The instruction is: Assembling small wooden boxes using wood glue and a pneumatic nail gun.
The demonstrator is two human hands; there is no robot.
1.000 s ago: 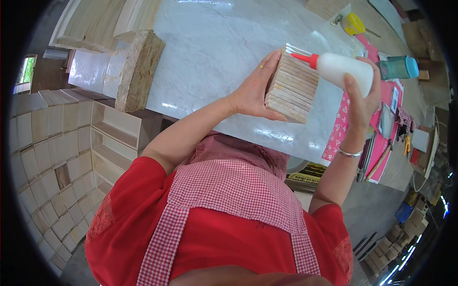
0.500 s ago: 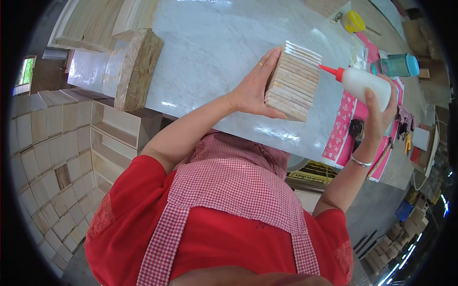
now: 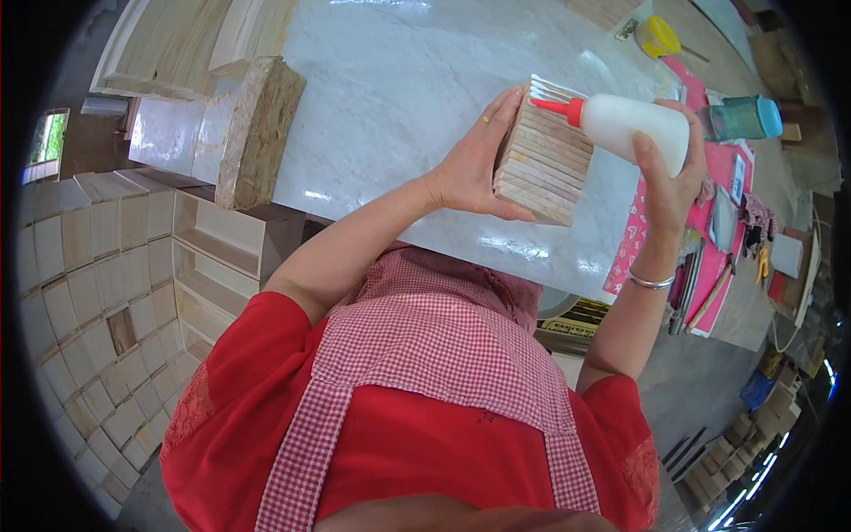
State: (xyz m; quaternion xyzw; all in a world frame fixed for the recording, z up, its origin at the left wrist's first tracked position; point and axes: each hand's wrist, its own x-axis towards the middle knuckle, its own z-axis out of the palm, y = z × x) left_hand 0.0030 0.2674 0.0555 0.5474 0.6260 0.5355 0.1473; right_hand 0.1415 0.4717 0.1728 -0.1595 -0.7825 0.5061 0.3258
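Note:
A stack of thin wooden boards (image 3: pixel 542 168) stands on the glossy table, its edges turned up toward me. My left hand (image 3: pixel 483 164) is closed around its left side, fingers at the far corner and thumb along the near face. White glue lines run over the far board edges. In my right hand (image 3: pixel 669 168) is a white squeeze bottle (image 3: pixel 634 129) with a red nozzle, lying almost level. The nozzle tip is over the left part of the stack, close to the edge strips; whether it touches I cannot tell.
Light boards (image 3: pixel 168 44) are piled at the far left, near a rough brown block (image 3: pixel 257 133). Right of the stack, a pink patterned mat (image 3: pixel 625 244) holds tools. Beyond it are a teal jar (image 3: pixel 740 120) and a yellow tub (image 3: pixel 656 37). The marbled table (image 3: pixel 381 97) ends before my apron.
My right hand has moved left with the squeeze bottle, carrying its nozzle from the stack's right edge across to the left side. My left hand keeps its hold on the boards.

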